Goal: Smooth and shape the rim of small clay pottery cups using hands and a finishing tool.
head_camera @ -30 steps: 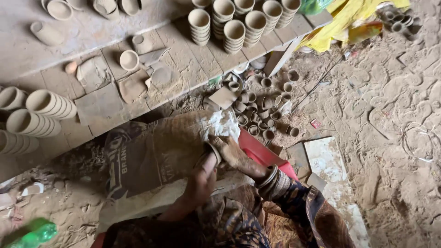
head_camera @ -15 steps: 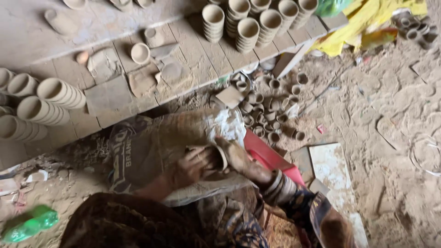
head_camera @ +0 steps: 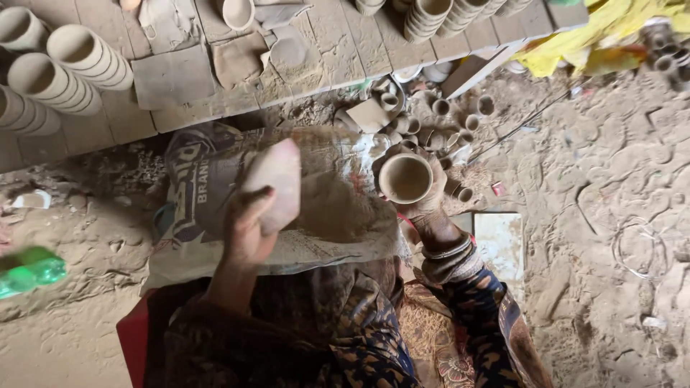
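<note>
My left hand grips a flat, pale paddle-shaped piece and holds it raised over a dusty sack that lies across my lap. My right hand holds a small unfired clay cup from below, its mouth facing up toward me. Bangles sit on my right wrist, and a dark patterned sleeve covers the forearm. The two hands are apart, the cup to the right of the paddle.
Several small clay cups lie heaped on the sandy ground beyond the sack. A plank platform carries stacked cups at left and more stacks at top. A green bottle lies left, yellow cloth top right.
The hands were together over the sack, working one cup. They have since separated: the left has lifted the paddle up and left, the right holds the cup out to the right.
</note>
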